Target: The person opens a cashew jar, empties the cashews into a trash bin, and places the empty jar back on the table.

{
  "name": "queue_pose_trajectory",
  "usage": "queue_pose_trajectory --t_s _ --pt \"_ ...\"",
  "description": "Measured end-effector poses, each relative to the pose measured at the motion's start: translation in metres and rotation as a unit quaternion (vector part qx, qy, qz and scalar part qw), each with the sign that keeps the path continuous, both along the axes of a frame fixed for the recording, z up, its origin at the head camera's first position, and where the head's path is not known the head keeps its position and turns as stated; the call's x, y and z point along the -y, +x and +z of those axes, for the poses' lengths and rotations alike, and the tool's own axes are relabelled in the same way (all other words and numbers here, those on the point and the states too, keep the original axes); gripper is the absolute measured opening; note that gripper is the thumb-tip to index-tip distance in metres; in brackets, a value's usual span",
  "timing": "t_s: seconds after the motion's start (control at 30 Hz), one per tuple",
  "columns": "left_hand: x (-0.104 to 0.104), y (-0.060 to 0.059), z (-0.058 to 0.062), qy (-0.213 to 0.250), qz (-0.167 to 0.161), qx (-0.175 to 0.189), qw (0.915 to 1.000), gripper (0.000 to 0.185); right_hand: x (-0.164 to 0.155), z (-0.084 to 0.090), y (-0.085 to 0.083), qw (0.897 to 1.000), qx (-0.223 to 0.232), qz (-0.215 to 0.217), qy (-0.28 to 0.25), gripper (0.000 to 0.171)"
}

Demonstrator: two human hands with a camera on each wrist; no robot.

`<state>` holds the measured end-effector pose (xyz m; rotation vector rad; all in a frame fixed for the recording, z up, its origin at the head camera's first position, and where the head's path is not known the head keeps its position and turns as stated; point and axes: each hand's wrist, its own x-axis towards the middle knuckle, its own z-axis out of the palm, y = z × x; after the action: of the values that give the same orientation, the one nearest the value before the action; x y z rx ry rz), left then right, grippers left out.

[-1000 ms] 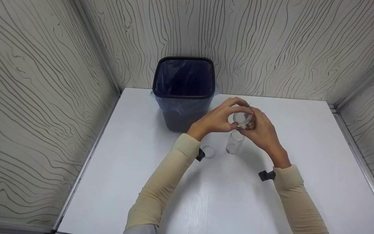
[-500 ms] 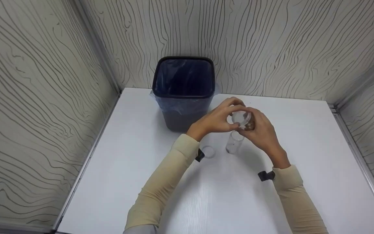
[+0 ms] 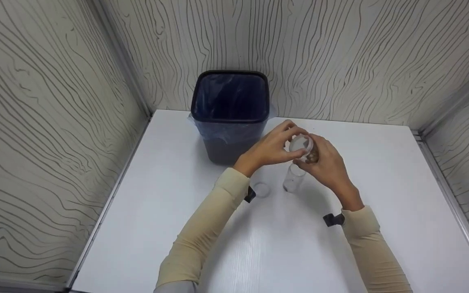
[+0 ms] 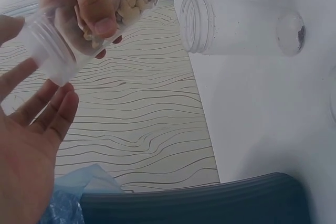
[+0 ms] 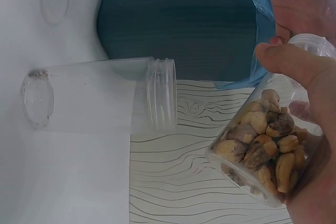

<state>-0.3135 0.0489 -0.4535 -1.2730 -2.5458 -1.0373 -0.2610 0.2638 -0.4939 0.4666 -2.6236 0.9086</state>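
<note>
In the head view my right hand (image 3: 329, 165) grips a clear plastic jar (image 5: 236, 135), held tilted above the table. Cashew-like nuts (image 5: 270, 148), some with dark patches, lie in its lower end. My left hand (image 3: 270, 145) is at the jar's top, its thumb and fingers around the translucent lid (image 4: 48, 48). Below the hands, a second clear jar (image 3: 293, 179) stands upright and uncapped on the table, with a little dark residue at its bottom. Left of it a loose clear lid (image 3: 261, 189) lies flat.
A dark bin (image 3: 228, 146) lined with a blue bag (image 3: 230, 129) stands at the back, close to my left hand. Wood-patterned panels (image 3: 320, 53) border the white table (image 3: 381, 171) behind and at both sides.
My left thumb has shifted right across the lid, and the left fingers have turned slightly around it. The held jar has moved a little left. Bin, standing jar and loose lid stay put.
</note>
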Motion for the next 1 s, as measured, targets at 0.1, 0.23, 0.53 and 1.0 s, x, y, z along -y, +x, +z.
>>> queue_pose_trajectory --t_s 0.1,0.23,0.53,1.0 --pt "-0.001 0.000 0.000 -0.002 0.011 -0.003 0.9999 0.044 0.001 0.001 0.000 1.000 0.000 0.001 0.001 0.082" --pt "-0.002 0.000 -0.001 -0.005 0.025 -0.001 0.9997 0.045 0.001 0.001 0.000 1.000 0.000 0.003 0.002 0.080" --pt "-0.002 0.001 -0.002 -0.020 0.044 0.001 0.9988 0.049 0.002 0.001 0.000 1.000 0.002 0.005 -0.001 0.079" --pt "0.008 -0.003 0.001 0.039 -0.045 0.022 0.9980 0.053 0.000 0.002 -0.003 1.000 0.010 0.010 -0.006 0.082"
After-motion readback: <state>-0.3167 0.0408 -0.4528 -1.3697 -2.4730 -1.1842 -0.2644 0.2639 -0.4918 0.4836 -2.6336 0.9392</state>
